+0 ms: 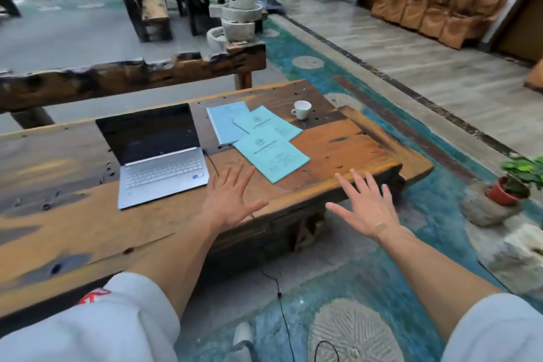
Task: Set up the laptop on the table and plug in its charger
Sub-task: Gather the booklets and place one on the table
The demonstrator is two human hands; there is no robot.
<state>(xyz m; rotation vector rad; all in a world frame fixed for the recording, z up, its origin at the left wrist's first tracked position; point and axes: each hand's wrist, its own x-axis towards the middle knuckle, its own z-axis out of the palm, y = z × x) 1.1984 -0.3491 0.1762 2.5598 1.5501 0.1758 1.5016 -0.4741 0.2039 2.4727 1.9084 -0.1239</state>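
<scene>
1. Wooden table (338, 153) is filling the middle of the view, dark worn planks with orange patches, running from the left edge to its right end.
2. Bench (123, 79) of rough dark wood is standing behind the table, along its far side.
3. Laptop (158, 153) is sitting open on the table, left of centre, screen dark, silver keyboard deck facing the person.
4. Three blue booklets (258, 138) are lying fanned and overlapping on the table, right of the laptop, apart from it.
5. Left hand (232, 197) is hovering over the table's near edge, just beside the laptop's right front corner, fingers spread straight, holding nothing; cannot tell if it is touching the wood.
6. Right hand (367, 209) is hanging past the table's near right edge, fingers spread straight, holding nothing.
7. Potted plant (514, 185) in a red pot is sitting on a stone at the far right, off the table.
8. White cup (301, 109) is standing upright near the table's far edge, beyond the booklets.
9. Thin black cable (212, 162) is running from the laptop's right side toward the near edge; more black cable is lying on the floor below.
</scene>
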